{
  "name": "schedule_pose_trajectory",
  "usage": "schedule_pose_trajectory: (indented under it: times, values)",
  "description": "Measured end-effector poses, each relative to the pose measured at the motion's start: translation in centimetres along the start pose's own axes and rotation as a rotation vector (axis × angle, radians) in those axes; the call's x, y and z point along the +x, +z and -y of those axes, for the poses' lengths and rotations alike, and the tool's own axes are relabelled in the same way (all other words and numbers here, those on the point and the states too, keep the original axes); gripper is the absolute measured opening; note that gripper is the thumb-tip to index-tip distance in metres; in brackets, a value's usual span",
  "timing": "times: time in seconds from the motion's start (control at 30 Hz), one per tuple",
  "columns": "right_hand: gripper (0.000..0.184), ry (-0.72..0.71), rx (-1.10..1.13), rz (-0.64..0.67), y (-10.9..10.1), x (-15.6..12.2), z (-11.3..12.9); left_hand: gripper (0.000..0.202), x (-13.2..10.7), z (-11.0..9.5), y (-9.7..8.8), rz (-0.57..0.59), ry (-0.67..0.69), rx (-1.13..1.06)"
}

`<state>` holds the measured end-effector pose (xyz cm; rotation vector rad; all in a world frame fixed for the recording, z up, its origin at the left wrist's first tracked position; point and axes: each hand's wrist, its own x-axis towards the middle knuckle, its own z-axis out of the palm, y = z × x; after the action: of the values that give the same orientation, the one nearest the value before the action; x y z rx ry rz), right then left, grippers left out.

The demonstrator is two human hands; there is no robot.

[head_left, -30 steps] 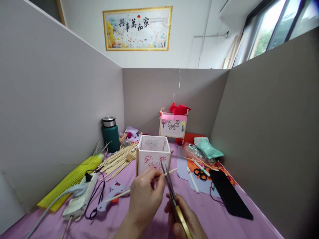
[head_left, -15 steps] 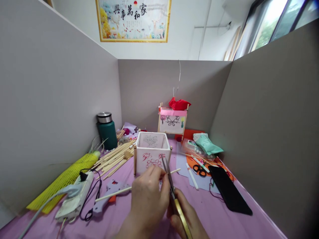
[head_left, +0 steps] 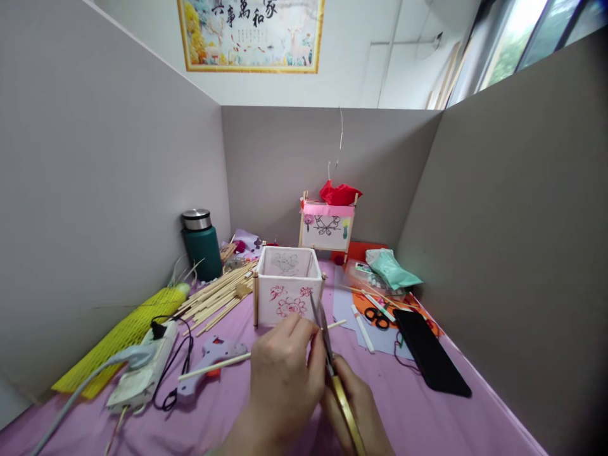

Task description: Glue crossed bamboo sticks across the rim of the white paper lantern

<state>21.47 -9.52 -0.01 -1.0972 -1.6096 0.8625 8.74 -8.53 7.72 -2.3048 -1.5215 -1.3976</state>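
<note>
My left hand [head_left: 287, 373] is closed around a thin pale wooden stick [head_left: 216, 366], which pokes out on both sides of the fist. In my right hand [head_left: 356, 392] is a pair of scissors [head_left: 346, 413] with gold handles, the blades pointing away from me and slightly apart. The blades cross the stick close to my left fingertips; whether they touch it I cannot tell. Just beyond my hands stands a white open-topped box [head_left: 289, 296] with red flower drawings and wooden corner posts. A lilac glue gun [head_left: 202, 370] lies left of my left hand, partly beneath the stick.
Left are wooden sticks [head_left: 216, 297], a green bottle [head_left: 202, 250], a power strip [head_left: 142, 373] and yellow netting [head_left: 121, 339]. A decorated lantern [head_left: 327, 229] stands behind. Right are a black phone [head_left: 430, 351], black-handled scissors [head_left: 377, 318], markers and a tissue pack [head_left: 392, 271]. Grey partitions enclose the table.
The scissor blades look slightly wider apart than before. My hands keep nearly the same place, and the whole view has tilted a little, shifting the background upward.
</note>
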Motion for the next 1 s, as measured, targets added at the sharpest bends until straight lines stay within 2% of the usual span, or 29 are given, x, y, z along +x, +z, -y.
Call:
schedule_pose_trajectory:
  times: [0.27, 0.5, 0.67, 1.0]
  values:
    - [0.017, -0.086, -0.046, -0.054, 0.5, -0.1, -0.3, 0.017, -0.1, 0.3, -0.5, 0.026, 0.046, 0.021]
    - [0.020, -0.043, -0.086, -0.092, 0.6, 0.0, -0.1, 0.015, -0.4, 1.2, -0.4, -0.037, 0.160, 0.133]
    - [0.019, 0.006, -0.080, -0.072, 0.5, 0.1, 0.1, 0.015, -0.2, 2.3, 0.0, -0.083, 0.254, 0.199]
    - [0.031, 0.098, -0.020, -0.011, 0.2, 0.1, 0.2, 0.015, 0.5, 2.4, -0.5, 0.069, 0.226, 0.175]
